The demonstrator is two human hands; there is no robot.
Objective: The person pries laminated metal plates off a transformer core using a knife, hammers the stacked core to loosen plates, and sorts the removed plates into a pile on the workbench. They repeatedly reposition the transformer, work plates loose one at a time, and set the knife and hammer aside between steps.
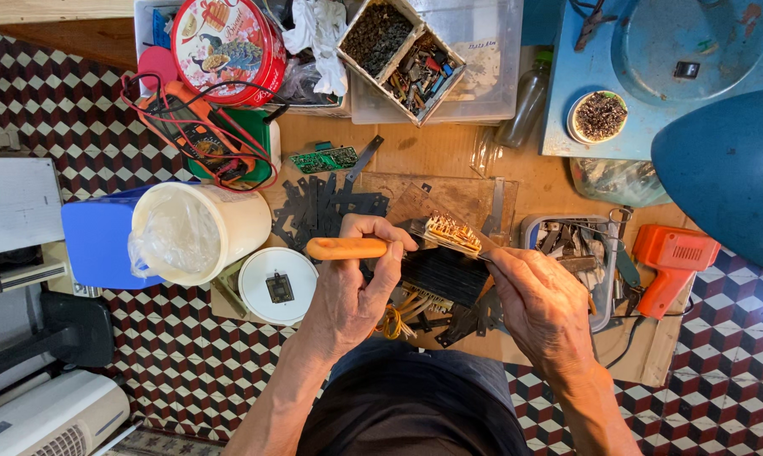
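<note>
My left hand (358, 287) grips an orange-handled tool (345, 247), its handle lying level and pointing left. My right hand (540, 302) pinches a thin flat metal strip (483, 247) beside a small coil block with copper windings (451, 234). The tool's tip meets that block, which sits above a black stack of thin plates (443, 276). More dark metal plates (322, 209) lie scattered on the cardboard behind.
A white bucket with a plastic bag (197, 232) and a round white lid (276, 286) lie left. An orange heat gun (670, 263) and a tray of tools (572, 246) are right. A red round tin (228, 46), an orange multimeter (197, 131) and boxes of parts (402, 55) stand behind.
</note>
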